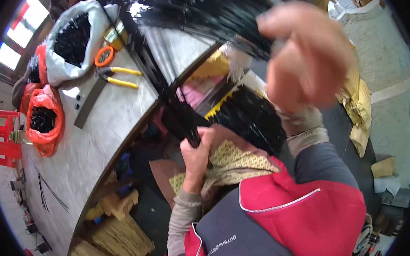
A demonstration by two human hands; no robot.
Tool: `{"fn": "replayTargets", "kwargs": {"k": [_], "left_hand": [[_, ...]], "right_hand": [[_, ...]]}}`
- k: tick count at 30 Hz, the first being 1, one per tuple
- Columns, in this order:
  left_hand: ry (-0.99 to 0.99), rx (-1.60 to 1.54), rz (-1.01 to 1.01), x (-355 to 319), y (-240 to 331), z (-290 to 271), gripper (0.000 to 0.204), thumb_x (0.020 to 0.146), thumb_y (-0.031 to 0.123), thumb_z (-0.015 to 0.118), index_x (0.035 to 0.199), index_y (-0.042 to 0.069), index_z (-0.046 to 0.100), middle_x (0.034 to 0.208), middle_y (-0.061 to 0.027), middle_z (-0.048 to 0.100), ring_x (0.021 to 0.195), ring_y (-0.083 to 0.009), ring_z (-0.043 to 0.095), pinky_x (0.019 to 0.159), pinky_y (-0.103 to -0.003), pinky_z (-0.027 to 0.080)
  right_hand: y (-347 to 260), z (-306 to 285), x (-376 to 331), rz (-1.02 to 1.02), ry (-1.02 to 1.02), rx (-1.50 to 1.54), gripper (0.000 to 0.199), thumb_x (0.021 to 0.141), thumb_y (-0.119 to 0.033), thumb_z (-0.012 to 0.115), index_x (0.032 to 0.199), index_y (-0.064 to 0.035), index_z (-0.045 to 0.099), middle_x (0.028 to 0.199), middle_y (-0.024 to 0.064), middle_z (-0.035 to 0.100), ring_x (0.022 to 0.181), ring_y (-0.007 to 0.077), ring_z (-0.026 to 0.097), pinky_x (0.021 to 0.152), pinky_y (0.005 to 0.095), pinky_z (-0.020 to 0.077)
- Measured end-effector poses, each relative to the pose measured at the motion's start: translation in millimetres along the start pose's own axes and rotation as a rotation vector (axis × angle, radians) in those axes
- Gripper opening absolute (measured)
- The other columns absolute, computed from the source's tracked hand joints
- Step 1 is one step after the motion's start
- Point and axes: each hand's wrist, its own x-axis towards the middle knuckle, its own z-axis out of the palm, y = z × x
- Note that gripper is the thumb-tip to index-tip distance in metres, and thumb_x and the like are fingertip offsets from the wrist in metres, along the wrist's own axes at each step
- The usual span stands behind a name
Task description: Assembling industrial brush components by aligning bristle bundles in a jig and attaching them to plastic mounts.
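Observation:
My left hand is closed round the lower end of a dark, narrow bundle of black rods, which looks like an umbrella frame. The bundle slants up and away to the left, over the table edge. My right hand is raised at the upper right and smeared by motion, so its grip cannot be made out. Beside its fingers, a wide spread of thin black strands is blurred too. Below it, a box holds a dense stack of black pieces. A patterned yellowish cloth lies near my lap.
On the grey table are yellow-handled pliers, a dark flat bar, an orange ring-shaped item, and white and red bags of black parts. A red chair stands left; cardboard lies below.

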Motion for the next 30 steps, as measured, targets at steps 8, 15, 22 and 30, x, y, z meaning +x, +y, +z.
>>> {"fn": "replayTargets", "kwargs": {"k": [8, 15, 22, 30], "left_hand": [[-0.318, 0.81, 0.427, 37.8, -11.3, 2.4, 0.023, 0.078, 0.019, 0.081, 0.095, 0.008, 0.071, 0.081, -0.0145, 0.07, 0.073, -0.0357, 0.068, 0.061, -0.041, 0.053], [-0.441, 0.88, 0.717, 61.7, -11.9, 21.5, 0.046, 0.072, 0.024, 0.087, 0.111, 0.005, 0.07, 0.097, -0.0136, 0.069, 0.087, -0.0331, 0.066, 0.074, -0.039, 0.053], [-0.159, 0.839, 0.414, 56.9, -25.6, -34.5, 0.025, 0.082, 0.005, 0.08, 0.104, 0.0, 0.071, 0.098, -0.0151, 0.07, 0.092, -0.0311, 0.068, 0.082, -0.038, 0.054], [0.162, 1.242, 0.351, 39.0, -39.6, -118.7, 0.02, 0.093, 0.01, 0.07, 0.111, 0.0, 0.068, 0.118, -0.0151, 0.065, 0.113, -0.0324, 0.06, 0.1, -0.042, 0.045]], "right_hand": [[-43.5, -13.8, -99.0, 0.245, -1.224, -0.474, 0.041, 0.086, -0.052, 0.067, 0.09, -0.0114, 0.069, 0.087, 0.0056, 0.068, 0.08, 0.0222, 0.068, 0.079, 0.0421, 0.0494], [-25.8, -108.7, -274.7, 0.99, -1.333, -0.179, 0.036, 0.102, -0.043, 0.051, 0.092, -0.0155, 0.072, 0.08, 0.0121, 0.068, 0.078, 0.0337, 0.068, 0.062, 0.0463, 0.0516], [-48.0, -176.9, -394.5, 1.682, -1.075, -0.393, 0.05, 0.106, -0.046, 0.041, 0.095, -0.0056, 0.068, 0.093, 0.0194, 0.07, 0.088, 0.0441, 0.064, 0.074, 0.0532, 0.0478], [-113.6, -211.9, -507.5, 1.258, -1.297, -0.846, 0.053, 0.101, -0.051, 0.051, 0.127, -0.0052, 0.06, 0.107, 0.0192, 0.068, 0.096, 0.0403, 0.065, 0.081, 0.0512, 0.0478]]}}
